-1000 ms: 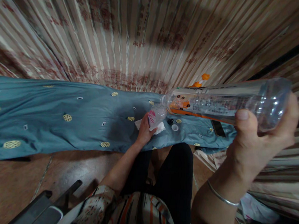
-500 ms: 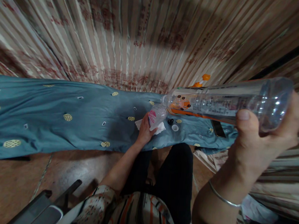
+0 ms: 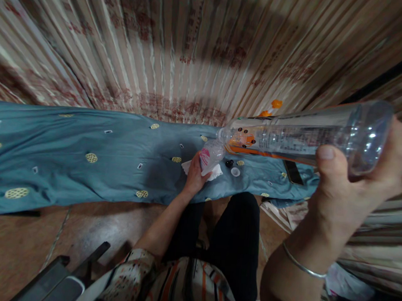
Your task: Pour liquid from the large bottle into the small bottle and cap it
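Holding a bottle in each of your hands right now, and the two hands are well apart from each other. Your right hand (image 3: 352,192) is wrapped around the base end of the big clear bottle (image 3: 289,135), thumb on the near side, and you've got it tilted way over so its neck points left toward your other hand. It's got a label with orange on it, plus some small print that's too blurry for me to read. Your left hand (image 3: 194,178) is closed around the small bottle (image 3: 212,154), the see-through one with a pink mark on the side. The big one's mouth sits right by the top of the small one, but I honestly can't tell if they're touching or if any liquid is running between them. Under your left hand there's a white napkin (image 3: 216,173) on the counter (image 3: 116,162), which is covered in teal cloth with yellow pineapples. Can't tell whether the small bottle's base rests on it. Just to the right of that you've got a black cap (image 3: 229,163) and a pale round cap (image 3: 235,171) close together, then a dark phone (image 3: 293,172) further right, partly behind the big bottle. Something orange (image 3: 276,103) pokes up behind that bottle, next to the pleated curtain (image 3: 180,56).
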